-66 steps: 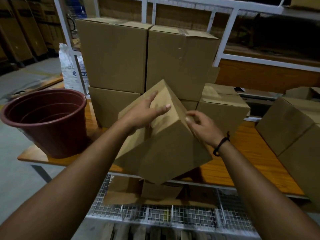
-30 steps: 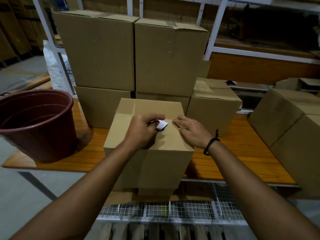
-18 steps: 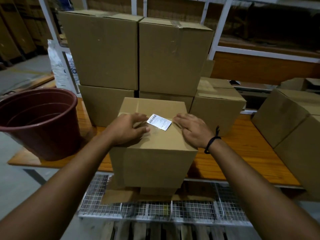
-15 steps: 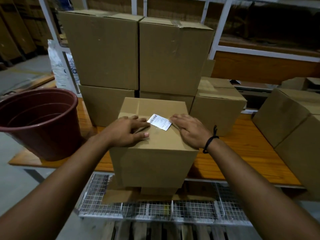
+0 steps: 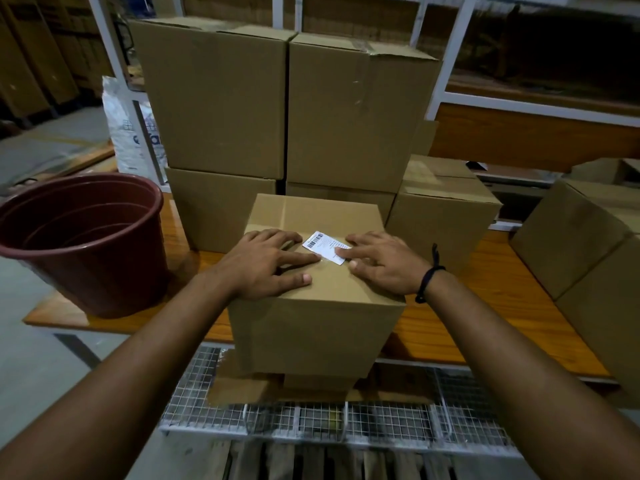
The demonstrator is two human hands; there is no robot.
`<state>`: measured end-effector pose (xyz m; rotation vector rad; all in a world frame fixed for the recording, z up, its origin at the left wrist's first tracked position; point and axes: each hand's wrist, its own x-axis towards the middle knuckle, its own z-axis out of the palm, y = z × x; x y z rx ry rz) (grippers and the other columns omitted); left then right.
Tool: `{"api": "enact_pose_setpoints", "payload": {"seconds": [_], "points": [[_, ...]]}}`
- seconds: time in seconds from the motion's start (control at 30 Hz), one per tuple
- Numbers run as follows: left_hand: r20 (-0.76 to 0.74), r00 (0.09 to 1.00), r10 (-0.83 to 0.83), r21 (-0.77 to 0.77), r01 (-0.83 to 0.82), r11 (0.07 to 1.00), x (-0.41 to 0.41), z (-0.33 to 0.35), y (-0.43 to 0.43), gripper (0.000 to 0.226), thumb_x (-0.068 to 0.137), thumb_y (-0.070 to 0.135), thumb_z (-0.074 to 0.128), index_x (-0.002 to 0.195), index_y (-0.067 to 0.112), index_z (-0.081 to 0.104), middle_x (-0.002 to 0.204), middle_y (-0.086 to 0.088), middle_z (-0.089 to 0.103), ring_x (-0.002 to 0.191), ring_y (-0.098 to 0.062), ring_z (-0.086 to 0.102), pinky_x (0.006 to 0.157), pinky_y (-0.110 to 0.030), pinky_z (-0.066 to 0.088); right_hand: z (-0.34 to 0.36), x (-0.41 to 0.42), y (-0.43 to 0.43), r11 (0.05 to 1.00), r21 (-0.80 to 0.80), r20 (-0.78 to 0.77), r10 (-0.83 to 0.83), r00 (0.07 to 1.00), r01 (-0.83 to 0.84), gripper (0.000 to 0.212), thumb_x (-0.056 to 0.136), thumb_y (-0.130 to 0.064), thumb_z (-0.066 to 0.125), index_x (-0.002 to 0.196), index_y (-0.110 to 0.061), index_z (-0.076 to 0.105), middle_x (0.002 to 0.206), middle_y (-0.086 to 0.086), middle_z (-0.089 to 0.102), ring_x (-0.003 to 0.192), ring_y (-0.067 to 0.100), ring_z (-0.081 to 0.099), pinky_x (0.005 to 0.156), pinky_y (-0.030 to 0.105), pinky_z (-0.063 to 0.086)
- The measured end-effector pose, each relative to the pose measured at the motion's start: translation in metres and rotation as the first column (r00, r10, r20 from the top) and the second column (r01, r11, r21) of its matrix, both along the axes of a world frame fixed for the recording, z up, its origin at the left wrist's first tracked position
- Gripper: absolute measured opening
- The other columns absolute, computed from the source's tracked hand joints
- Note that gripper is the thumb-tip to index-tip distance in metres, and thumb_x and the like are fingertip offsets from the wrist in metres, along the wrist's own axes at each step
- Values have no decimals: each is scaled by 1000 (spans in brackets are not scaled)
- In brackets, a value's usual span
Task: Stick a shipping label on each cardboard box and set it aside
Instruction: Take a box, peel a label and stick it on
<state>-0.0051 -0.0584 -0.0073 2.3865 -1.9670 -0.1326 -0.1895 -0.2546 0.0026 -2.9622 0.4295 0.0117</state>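
**A:** Head view, and the cardboard box (image 5: 311, 327) stands square in the middle, at the near edge of the wooden worktop (image 5: 467, 306).

**B:** And on top of that box is the white shipping label (image 5: 322, 245), lying slightly askew with its barcode end to the left.

**A:** The left hand (image 5: 266, 265) is spread flat on the box lid, fingers straight, one fingertip right at the label's near edge.

**B:** The right hand (image 5: 384, 265) is flat too, with fingers extended and pressing on the label's right end. There's a dark band (image 5: 427, 278) on that wrist.

**A:** Neither hand grips anything, both are wide and palm-down.

**B:** Left of the box stands a maroon bucket (image 5: 86, 244). Behind it is a stack of bigger cartons (image 5: 277, 98), with a smaller carton (image 5: 446, 209) behind to the right.

**A:** Below the box, a wire-mesh shelf (image 5: 381, 420).
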Motion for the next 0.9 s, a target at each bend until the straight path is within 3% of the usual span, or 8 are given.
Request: {"api": "enact_pose_setpoints", "payload": {"seconds": [0.13,0.27,0.37,0.47,0.53,0.63,0.7,0.9], "points": [[-11,1000,18,-18,-18,1000,-1,-1,0,78,72,85,6,143,59,28,158,8,21,145,-20,15,114,-43,13,7,6,-9,984,172,105,-67,992,48,37,95,-45,47,123,-30,65,140,-7,52,131,17,41,110,45,29],[-10,1000,11,-31,-12,999,0,-3,2,77,74,86,5,143,59,26,159,8,20,145,-20,14,114,-44,13,8,27,-9,988,96,156,-136,978,122,40,93,-46,49,129,-31,57,136,-6,56,127,21,46,104,41,36],[-9,1000,13,-31,-14,999,-1,-4,4,77,74,86,3,143,59,25,159,8,19,145,-20,14,114,-44,13,8,37,-5,992,-18,58,-126,990,127,51,89,-56,52,138,-40,45,141,-4,46,131,24,36,100,42,29],[-3,1000,15,-31,-15,999,-3,-3,4,75,75,85,5,143,59,25,159,8,20,144,-19,15,114,-45,14,18,45,-4,994,-14,-47,-111,993,110,64,84,-56,59,143,-48,33,140,1,41,131,26,32,102,44,27],[-3,1000,14,-32,-14,999,-3,-4,4,73,76,84,6,143,60,25,158,8,21,144,-20,16,113,-45,15,27,54,-6,996,27,-128,-76,989,80,64,83,-50,64,141,-48,36,132,4,44,126,25,38,102,42,34],[-9,1000,15,-28,-16,1000,-2,-4,4,73,76,84,7,143,59,26,159,7,21,144,-21,15,113,-46,15,40,69,-4,984,172,-229,-11,973,52,59,82,-32,73,135,-36,46,101,-2,53,96,17,55,74,27,43],[-6,1000,19,-24,-19,1000,-3,-3,4,72,78,83,9,143,59,26,159,7,20,145,-21,15,114,-46,15,43,77,-4,957,278,-263,-7,965,83,57,80,-20,77,129,-29,48,84,-6,55,73,10,54,59,24,41],[-24,999,27,-23,-27,999,-4,-1,5,62,85,75,20,143,57,28,159,7,20,145,-21,14,114,-46,14,42,87,-10,939,324,-296,-17,955,117,65,75,-17,81,127,-31,44,89,1,59,77,15,55,73,37,51]]}}
